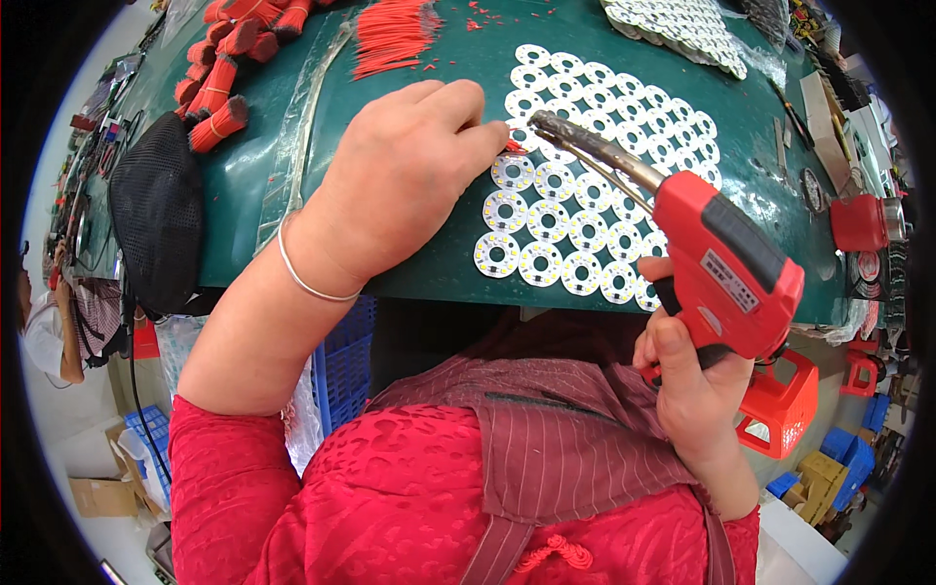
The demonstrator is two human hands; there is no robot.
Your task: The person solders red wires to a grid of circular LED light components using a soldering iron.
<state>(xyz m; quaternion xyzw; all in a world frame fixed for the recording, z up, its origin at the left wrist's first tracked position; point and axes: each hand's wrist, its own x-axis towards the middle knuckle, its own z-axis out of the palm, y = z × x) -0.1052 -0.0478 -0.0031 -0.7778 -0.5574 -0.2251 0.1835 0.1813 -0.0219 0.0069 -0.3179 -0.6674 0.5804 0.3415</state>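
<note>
My left hand point(409, 175) pinches a short red wire point(514, 146) against one of several white round LED circuit boards point(575, 210) laid in rows on the green table point(439, 58). A silver bangle circles that wrist. My right hand point(687, 375) grips a red soldering gun point(726, 263) by its handle. The gun's dark metal tip point(546, 124) points left and sits right at the wire's end, just beyond my left fingertips.
Bundles of red wires point(229, 58) and a loose fan of cut red wires point(390, 34) lie at the far side. More white boards point(682, 24) are piled top right. A black mesh pouch point(156, 210) hangs at the left edge. Red stools point(780, 405) and blue crates point(341, 366) stand below.
</note>
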